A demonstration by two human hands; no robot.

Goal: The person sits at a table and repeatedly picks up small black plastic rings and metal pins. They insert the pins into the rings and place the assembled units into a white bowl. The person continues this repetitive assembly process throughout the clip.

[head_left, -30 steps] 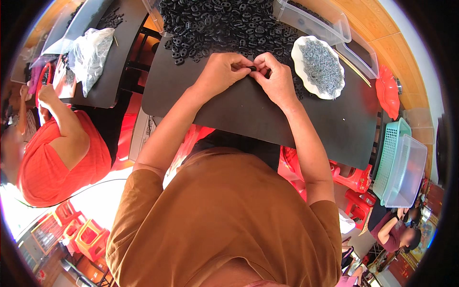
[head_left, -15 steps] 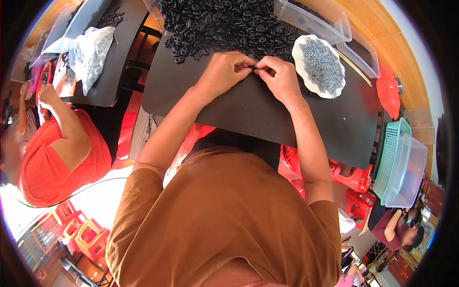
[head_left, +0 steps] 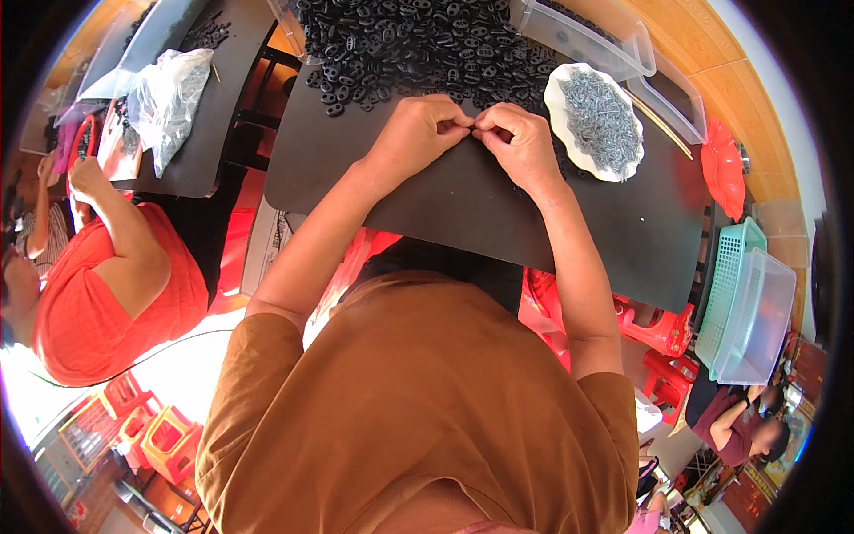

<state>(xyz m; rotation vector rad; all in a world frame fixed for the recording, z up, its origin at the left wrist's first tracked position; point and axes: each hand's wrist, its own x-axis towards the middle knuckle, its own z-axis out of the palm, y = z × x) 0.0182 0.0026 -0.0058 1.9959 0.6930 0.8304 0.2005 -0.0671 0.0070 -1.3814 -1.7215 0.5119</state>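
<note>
My left hand (head_left: 427, 132) and my right hand (head_left: 516, 142) meet fingertip to fingertip just above the dark table, both pinched closed. A sliver of a small black piece shows between the fingertips; the fingers cover most of it, and whether a metal part is with it I cannot tell. Beyond my hands spreads a heap of black oval plastic pieces with holes (head_left: 409, 49). Right of my right hand stands a white scalloped dish (head_left: 562, 133) filled with small silvery metal parts (head_left: 605, 120).
Clear plastic bins (head_left: 587, 40) stand behind the heap, with thin sticks (head_left: 663, 125) beside the dish. A red scalloped dish (head_left: 722, 169) and a green basket (head_left: 722, 294) are at the right. On the left, a person in red (head_left: 133, 267) sits by another table holding a plastic bag (head_left: 169, 107).
My hands stay almost in place, with the fingertips slightly closer together. Less of the small black piece shows between them now.
</note>
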